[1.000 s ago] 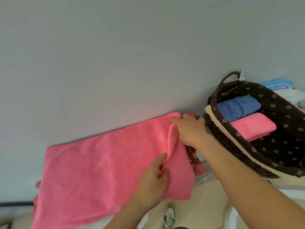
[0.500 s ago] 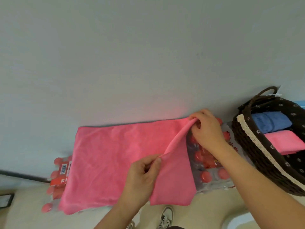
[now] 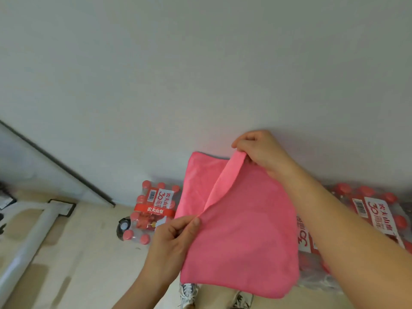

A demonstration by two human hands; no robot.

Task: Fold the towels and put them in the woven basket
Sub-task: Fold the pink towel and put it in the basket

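Note:
A pink towel (image 3: 243, 237) lies across the shrink-wrapped packs of bottles, its right part folded over to the left. My left hand (image 3: 176, 233) pinches the near corner of the folded-over flap between thumb and fingers. My right hand (image 3: 260, 150) pinches the far corner of the same flap close to the wall, holding that edge lifted above the lower layer. The woven basket is out of view.
Packs of red-capped water bottles stand against the grey wall, one pack (image 3: 153, 210) to the left of the towel and another pack (image 3: 367, 215) to the right under my right forearm. White pipes (image 3: 29, 237) lie on the beige floor at left. My shoes (image 3: 189, 295) show below.
Both hands have carried the towel's right edge leftward, folding it over, so the towel looks about half as wide. The view has swung left and the basket has left the frame.

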